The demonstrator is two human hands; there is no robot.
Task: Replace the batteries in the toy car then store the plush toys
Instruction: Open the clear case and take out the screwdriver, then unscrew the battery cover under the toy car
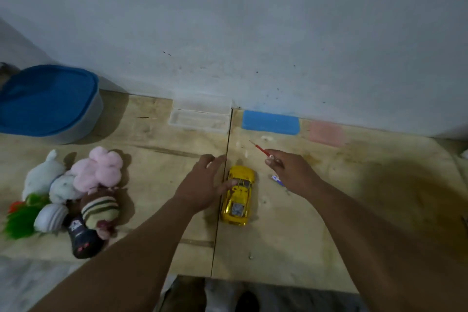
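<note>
The battery job looks to be at its very start: the car [238,195] sits on its wheels on the board [316,230], roof up, so its underside and any battery hatch are out of sight. The left hand [202,185] reaches in beside it, fingers spread and loosely bent, the thumb touching the car's near flank; it grips nothing yet. The right hand [291,172] pinches a thin red screwdriver [258,147] between thumb and fingertips, tip pointing away toward the wall.

My guess is the next move is for the left hand to close round the body and roll the car over, so the screwdriver can get at the cover. That calls for a firm hold, since the shell looks slick and glossy.

The car is bright yellow, sporty in shape, with a pale patch on its near end. It lies along the seam between the 2 boards. A small blue and white item [277,180], perhaps batteries, lies just under the right hand; too blurred to say. The plush toys [76,192] wait in a heap on the left, near the blue tub [48,99].
</note>
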